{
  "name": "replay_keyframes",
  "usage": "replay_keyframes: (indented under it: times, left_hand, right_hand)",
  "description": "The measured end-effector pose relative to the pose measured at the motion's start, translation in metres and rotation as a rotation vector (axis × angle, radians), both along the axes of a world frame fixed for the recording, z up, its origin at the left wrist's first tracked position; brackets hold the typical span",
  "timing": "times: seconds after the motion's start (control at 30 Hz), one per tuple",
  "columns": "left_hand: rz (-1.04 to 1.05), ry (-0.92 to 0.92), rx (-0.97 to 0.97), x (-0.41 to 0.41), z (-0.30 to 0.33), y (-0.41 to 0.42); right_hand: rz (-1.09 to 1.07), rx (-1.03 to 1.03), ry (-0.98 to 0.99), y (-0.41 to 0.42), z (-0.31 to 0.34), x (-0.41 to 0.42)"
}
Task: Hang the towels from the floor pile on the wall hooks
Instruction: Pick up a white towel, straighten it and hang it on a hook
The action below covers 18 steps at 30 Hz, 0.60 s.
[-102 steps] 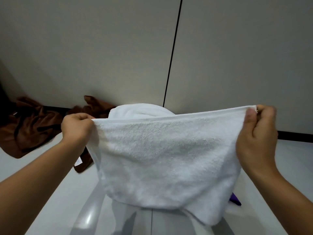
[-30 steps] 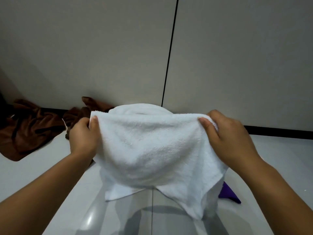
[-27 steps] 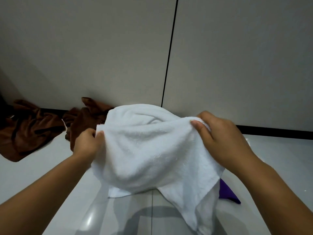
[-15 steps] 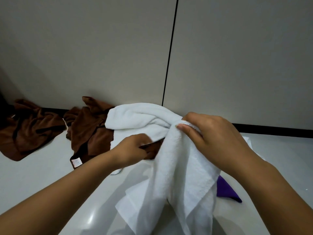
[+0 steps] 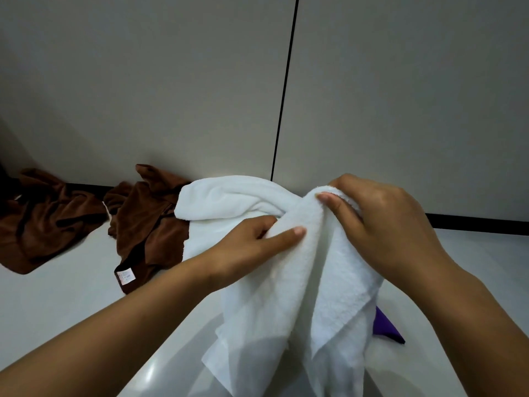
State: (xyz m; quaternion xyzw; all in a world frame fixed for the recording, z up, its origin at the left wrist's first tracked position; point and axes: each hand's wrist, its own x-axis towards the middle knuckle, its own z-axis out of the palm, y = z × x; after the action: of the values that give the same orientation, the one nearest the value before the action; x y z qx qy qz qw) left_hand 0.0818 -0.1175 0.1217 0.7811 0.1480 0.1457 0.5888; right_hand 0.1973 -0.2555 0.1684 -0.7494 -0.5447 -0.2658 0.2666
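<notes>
Stretched flat earlier, towel (image 5: 309,282) is now bunched: its top is gripped by right hand (image 5: 383,224), pinched just below by left hand (image 5: 257,242) (rest hangs down toward floor (image 5: 57,305)).

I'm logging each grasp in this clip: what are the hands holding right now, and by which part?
Both hands hold one white terry towel by its bunched top: the right hand grips the gathered peak, the left hand just below it.

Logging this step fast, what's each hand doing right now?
Left hand: gripping the bunched white terry towel from the side.
Right hand: gripping the gathered top of the same towel.
</notes>
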Motion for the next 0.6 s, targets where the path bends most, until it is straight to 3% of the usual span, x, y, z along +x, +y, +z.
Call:
replay_keyframes:
  times: [0.1, 0.23, 0.37, 0.5, 0.6]
  left_hand:
    - [0.015, 0.066, 0.089, -0.005, -0.012, 0.004]
    - [0.266, -0.043, 0.141, -0.01, -0.016, 0.016]
    - [0.489, -0.141, 0.583, -0.014, -0.007, 0.041]
    - [0.504, -0.156, 1.001, -0.02, 0.007, 0.048]
    - [0.462, -0.198, 1.249, -0.017, 0.01, 0.043]
  right_hand:
    - [-0.013, 0.055, 0.018, -0.002, 0.006, 0.003]
    - [-0.036, 0.073, 0.007, -0.004, 0.011, 0.004]
    - [-0.077, -0.016, 0.016, -0.008, 0.006, 0.006]
    - [-0.22, -0.318, 0.146, -0.009, 0.001, 0.006]
    - [-0.211, -0.4, 0.196, -0.004, -0.011, 0.002]
